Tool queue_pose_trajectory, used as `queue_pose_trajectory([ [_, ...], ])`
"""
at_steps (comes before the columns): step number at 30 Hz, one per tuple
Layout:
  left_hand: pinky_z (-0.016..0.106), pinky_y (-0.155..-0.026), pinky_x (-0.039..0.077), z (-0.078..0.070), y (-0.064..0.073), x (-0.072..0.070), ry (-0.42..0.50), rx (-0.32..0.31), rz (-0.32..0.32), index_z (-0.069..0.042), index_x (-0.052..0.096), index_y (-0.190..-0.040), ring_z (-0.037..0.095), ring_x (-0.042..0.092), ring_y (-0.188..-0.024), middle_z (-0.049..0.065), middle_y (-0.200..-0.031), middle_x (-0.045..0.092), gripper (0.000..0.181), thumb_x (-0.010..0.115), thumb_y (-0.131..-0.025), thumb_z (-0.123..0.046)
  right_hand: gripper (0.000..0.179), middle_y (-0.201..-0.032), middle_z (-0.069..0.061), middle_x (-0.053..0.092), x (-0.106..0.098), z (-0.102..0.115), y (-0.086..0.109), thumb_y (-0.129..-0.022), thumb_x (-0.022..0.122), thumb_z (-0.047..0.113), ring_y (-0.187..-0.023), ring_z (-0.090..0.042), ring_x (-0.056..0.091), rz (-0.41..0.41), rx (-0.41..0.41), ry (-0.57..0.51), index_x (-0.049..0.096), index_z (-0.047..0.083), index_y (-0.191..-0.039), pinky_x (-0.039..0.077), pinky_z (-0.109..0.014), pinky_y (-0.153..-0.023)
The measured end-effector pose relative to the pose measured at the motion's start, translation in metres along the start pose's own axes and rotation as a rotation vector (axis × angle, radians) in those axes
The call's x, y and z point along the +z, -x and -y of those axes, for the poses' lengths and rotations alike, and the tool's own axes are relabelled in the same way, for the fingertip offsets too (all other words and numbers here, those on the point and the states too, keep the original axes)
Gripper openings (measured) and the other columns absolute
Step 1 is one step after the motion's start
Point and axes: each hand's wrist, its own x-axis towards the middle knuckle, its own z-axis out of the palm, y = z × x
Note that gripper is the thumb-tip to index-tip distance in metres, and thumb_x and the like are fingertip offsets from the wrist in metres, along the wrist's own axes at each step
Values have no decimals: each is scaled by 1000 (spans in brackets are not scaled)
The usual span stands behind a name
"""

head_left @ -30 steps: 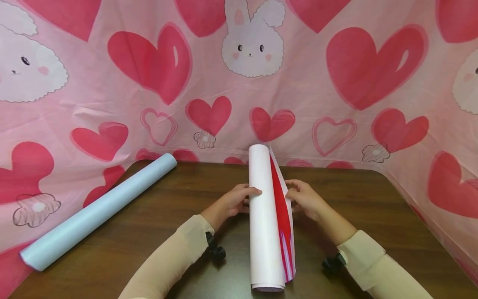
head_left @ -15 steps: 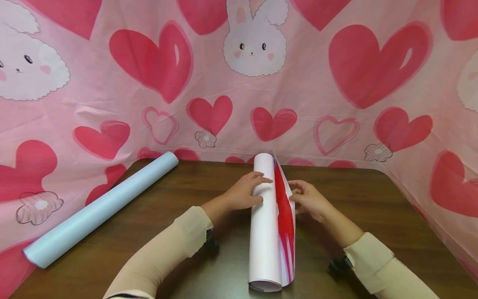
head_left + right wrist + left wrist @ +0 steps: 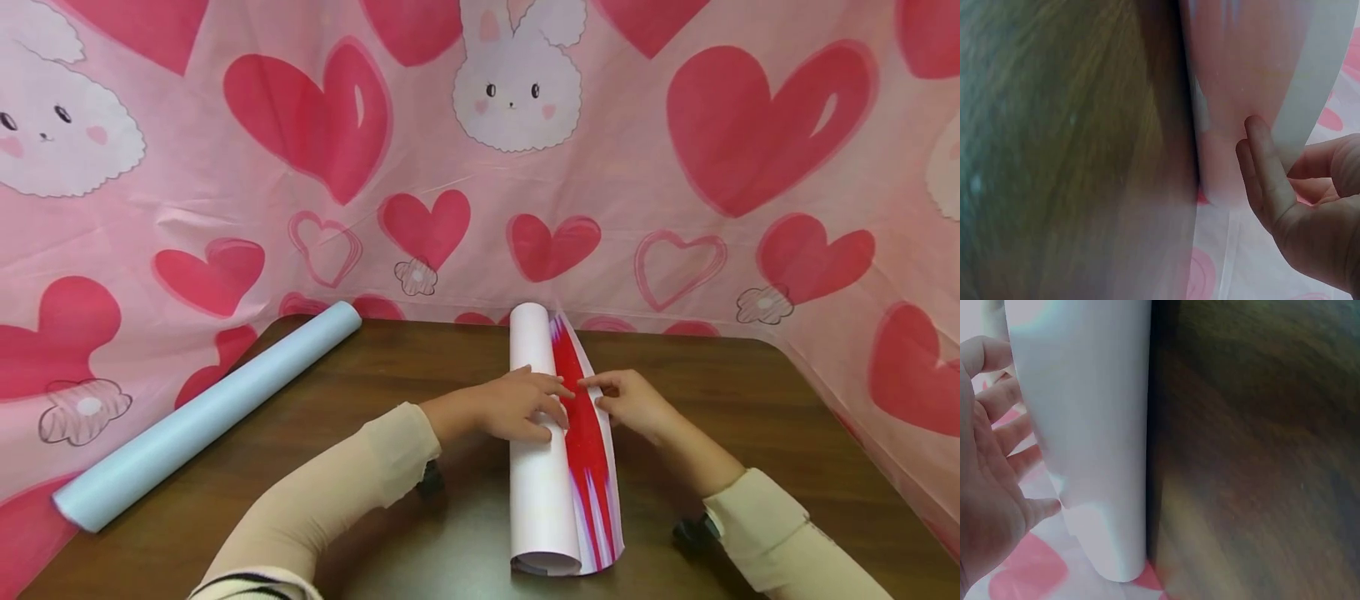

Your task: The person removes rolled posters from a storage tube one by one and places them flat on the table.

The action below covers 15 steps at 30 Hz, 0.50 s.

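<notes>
A white rolled poster (image 3: pixel 543 492) lies lengthwise on the brown table (image 3: pixel 420 350), its loose right edge lifted to show a red and purple inner side (image 3: pixel 583 433). My left hand (image 3: pixel 517 406) rests over the top of the roll, fingers stretched across it to the right. In the left wrist view that hand (image 3: pixel 991 462) has its fingers spread along the white surface. My right hand (image 3: pixel 633 404) pinches the loose edge between thumb and fingers. Seen from the right wrist, that hand (image 3: pixel 1310 212) has some fingers against the outer face of the sheet and the thumb side beyond its edge.
A pale blue roll (image 3: pixel 210 412) lies slanted along the table's left side. Behind the table hangs a pink cloth (image 3: pixel 600 183) with hearts and rabbits, close to the far end of the white roll.
My left hand has moved from the roll's left side onto its top and reached rightward. The loose edge has opened further right with my right hand, showing more red.
</notes>
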Motion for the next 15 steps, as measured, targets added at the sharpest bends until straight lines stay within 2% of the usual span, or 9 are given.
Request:
queue_pose_trajectory([
  [5,59,-110,25,-2,-2,-2,-75,9,16,-23,68,-105,16,44,-131,-5,-125,60,34,74,-80,-46,37,-102,-24,66,-5,-2,1,-87,60,-5,-69,-21,63,5,8,71,58,-16,-122,58,-36,-61],
  [9,62,-109,25,0,1,-3,-89,-5,35,-22,64,-92,14,48,-128,-10,-110,64,36,77,-75,-51,44,-91,-19,70,-13,-5,2,-83,69,-4,-67,-21,63,73,3,37,57,-17,-123,58,-36,-62],
  [12,63,-107,27,3,7,-3,-114,-37,54,-26,69,-97,10,51,-119,-11,-104,62,36,76,-74,-54,52,-88,-18,70,-19,-8,4,-81,72,-2,-69,-23,64,133,19,-16,53,-17,-127,58,-36,-64],
  [15,61,-103,32,5,13,-4,-144,-62,53,-33,75,-105,9,49,-111,-10,-107,60,40,75,-73,-57,57,-91,-18,70,-26,-12,5,-80,73,-2,-73,-25,66,162,41,-56,50,-17,-130,58,-38,-67],
])
